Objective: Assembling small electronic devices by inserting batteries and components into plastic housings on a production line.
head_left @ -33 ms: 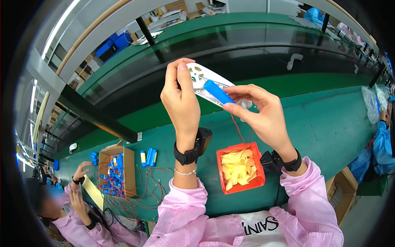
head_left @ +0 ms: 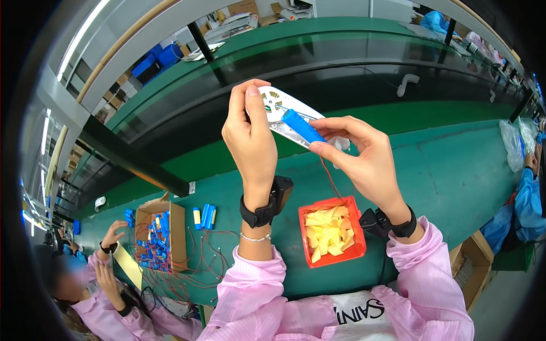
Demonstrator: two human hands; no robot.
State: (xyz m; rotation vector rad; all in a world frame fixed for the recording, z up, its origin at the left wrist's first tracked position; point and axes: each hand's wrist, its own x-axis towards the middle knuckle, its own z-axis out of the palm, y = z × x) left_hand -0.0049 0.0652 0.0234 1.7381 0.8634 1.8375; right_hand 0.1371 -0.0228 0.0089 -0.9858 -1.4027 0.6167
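My left hand (head_left: 250, 136) is closed round the rounded end of a white plastic housing (head_left: 274, 115), held up above the bench. Slotted openings and a small green part show at that end. With thumb and fingers, my right hand (head_left: 364, 156) pinches the lower end of a blue cylindrical battery (head_left: 301, 125), which lies slanted over the housing's open side. Whether the battery is seated in it, I cannot tell. A whitish, partly see-through piece (head_left: 340, 144) shows by my right fingers, its kind unclear. Thin red wire (head_left: 330, 177) hangs below toward the red bin.
A red bin (head_left: 362, 245) of yellow paper pieces stands below my hands. To the left, a cardboard box (head_left: 179, 236) holds wired blue batteries; more batteries (head_left: 209, 217) lie beside it. A co-worker's hands (head_left: 111, 238) are near that box. A dark post (head_left: 136, 156) slants at left.
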